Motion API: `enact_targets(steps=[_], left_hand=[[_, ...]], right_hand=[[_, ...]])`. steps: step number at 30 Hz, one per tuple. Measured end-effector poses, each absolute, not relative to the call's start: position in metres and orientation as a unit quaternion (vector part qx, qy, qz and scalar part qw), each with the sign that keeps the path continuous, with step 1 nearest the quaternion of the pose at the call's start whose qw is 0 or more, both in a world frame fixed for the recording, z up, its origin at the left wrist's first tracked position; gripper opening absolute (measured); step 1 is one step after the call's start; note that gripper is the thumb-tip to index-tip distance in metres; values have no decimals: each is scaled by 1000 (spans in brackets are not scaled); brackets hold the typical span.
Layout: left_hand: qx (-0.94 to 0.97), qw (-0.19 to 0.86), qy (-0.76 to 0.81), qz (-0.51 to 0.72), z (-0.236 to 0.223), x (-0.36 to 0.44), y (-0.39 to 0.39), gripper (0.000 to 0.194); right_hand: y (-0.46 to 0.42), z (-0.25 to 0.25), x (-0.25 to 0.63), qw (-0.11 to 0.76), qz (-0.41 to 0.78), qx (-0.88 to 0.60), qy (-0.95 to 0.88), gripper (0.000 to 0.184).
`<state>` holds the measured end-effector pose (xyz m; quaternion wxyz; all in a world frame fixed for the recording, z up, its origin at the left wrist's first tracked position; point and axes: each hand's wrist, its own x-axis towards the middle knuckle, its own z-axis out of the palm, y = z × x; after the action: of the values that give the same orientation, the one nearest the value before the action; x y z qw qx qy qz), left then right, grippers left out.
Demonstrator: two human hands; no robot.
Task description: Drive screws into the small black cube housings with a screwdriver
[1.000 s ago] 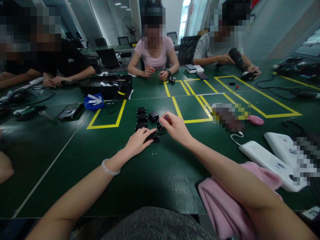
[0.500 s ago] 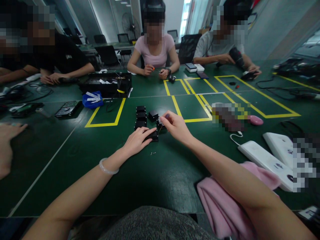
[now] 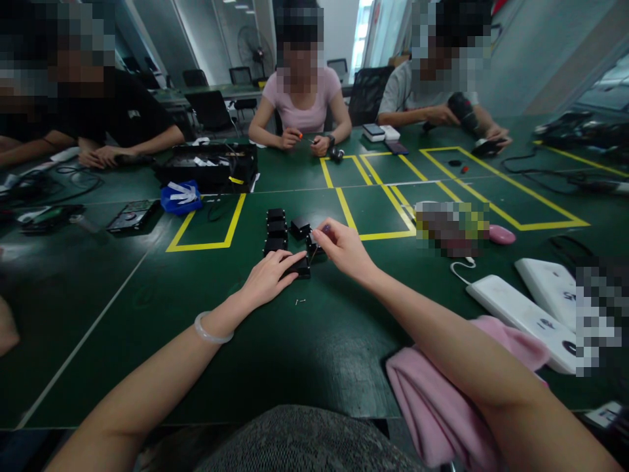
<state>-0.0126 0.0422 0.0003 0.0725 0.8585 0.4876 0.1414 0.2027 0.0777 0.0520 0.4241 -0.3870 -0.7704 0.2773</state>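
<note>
My left hand (image 3: pixel 269 274) holds a small black block (image 3: pixel 303 269) down on the green table, its fingers over the top and the thumb along the near side. In a pinch, my right hand (image 3: pixel 346 249) grips a small screwdriver (image 3: pixel 314 254), whose thin shaft slants down to the block's right end. Fingers hide most of its handle. Behind the hands stand several more black blocks (image 3: pixel 276 227) in a column, plus a separate black block (image 3: pixel 300 226). Two tiny screws (image 3: pixel 300 302) lie on the near side of the held block.
Yellow tape outlines (image 3: pixel 377 236) mark the table. A blue bag (image 3: pixel 181 198) and a black box (image 3: pixel 206 167) stand at back left. To the right are a pink mouse (image 3: pixel 502 235), white power banks (image 3: pixel 523 321) and pink cloth (image 3: pixel 432 400). Co-workers sit opposite; another person's arm (image 3: pixel 7 326) shows at left.
Both my hands keep nearly the same place, the screwdriver staying at the block's right end. A neighbouring person's hand at the left edge came into view and drew back.
</note>
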Motion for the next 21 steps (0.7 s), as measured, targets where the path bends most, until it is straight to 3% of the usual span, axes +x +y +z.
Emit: enact_targets(steps=[21], left_hand=[[861, 54, 488, 134, -1, -13, 43, 50]], right_hand=[[76, 52, 202, 411, 254, -374, -791, 25]])
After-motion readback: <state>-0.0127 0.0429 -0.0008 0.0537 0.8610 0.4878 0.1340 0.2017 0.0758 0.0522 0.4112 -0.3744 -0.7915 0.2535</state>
